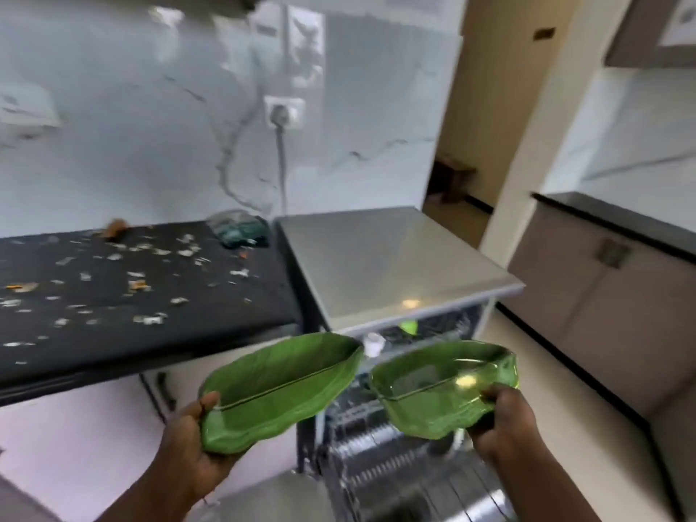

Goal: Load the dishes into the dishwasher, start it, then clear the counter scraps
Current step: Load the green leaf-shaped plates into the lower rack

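My left hand [194, 440] grips the near end of a green leaf-shaped dish [282, 382], thumb over its rim. In my right hand [502, 423] is a second green, glassy leaf-shaped dish [437, 389], held at its right edge. Both dishes hover above the open dishwasher [395, 265], whose pulled-out wire rack [395, 472] lies below them. A green item [408, 326] and a white cup [373, 342] sit inside, partly hidden. Pale scraps [150, 318] litter the black counter [241, 314] to the left.
A clear glass dish [241, 227] stands at the counter's back right corner, by the marble wall with a plugged socket [282, 113]. An orange-brown scrap [115, 227] lies at the back. A black-topped cabinet [610, 280] runs along the right, across a pale floor.
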`<state>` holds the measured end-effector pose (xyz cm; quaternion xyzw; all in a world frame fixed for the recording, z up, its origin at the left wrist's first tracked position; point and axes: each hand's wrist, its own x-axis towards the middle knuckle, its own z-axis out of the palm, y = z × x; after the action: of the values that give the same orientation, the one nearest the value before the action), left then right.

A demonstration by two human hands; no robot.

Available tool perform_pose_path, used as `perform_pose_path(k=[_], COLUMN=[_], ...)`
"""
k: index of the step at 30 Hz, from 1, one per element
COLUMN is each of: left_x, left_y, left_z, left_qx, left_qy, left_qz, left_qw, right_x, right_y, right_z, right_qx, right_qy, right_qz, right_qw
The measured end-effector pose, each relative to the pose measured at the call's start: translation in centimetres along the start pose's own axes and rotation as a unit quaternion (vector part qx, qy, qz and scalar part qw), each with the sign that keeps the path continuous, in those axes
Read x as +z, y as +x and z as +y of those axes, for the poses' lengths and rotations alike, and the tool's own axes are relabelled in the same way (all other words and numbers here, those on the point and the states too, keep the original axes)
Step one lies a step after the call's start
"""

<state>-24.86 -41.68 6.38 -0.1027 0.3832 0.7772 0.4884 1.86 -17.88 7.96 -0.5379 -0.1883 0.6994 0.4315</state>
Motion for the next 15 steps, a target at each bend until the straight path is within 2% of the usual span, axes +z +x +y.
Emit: perform_pose_path(k=[4,7,12,15], left_x=[1.4,1.7,1.7,0.9], left_y=[2.0,3.0,5.4,7.7], left_z=[-8.8,-14.2,-19.3,-21.8], left_qx=[-0.087,-0.119,-0.133,-0.145], left_qy=[0.07,0.125,0.174,0.212], left_qz=[0.033,0.058,0.094,0.141], left_qw=[0.993,0.983,0.971,0.956], right_x=[-9.6,-14.7,-18.7,-20.0], right_y=[2.0,3.9,7.2,9.6], right_z=[-1.4,-0.7,-0.6,-0.4], right_qx=[0.007,0.024,0.032,0.03], right_qy=[0.025,0.027,-0.027,-0.095], right_qz=[0.125,0.211,0.243,0.27], right_qw=[0.992,0.977,0.969,0.958])
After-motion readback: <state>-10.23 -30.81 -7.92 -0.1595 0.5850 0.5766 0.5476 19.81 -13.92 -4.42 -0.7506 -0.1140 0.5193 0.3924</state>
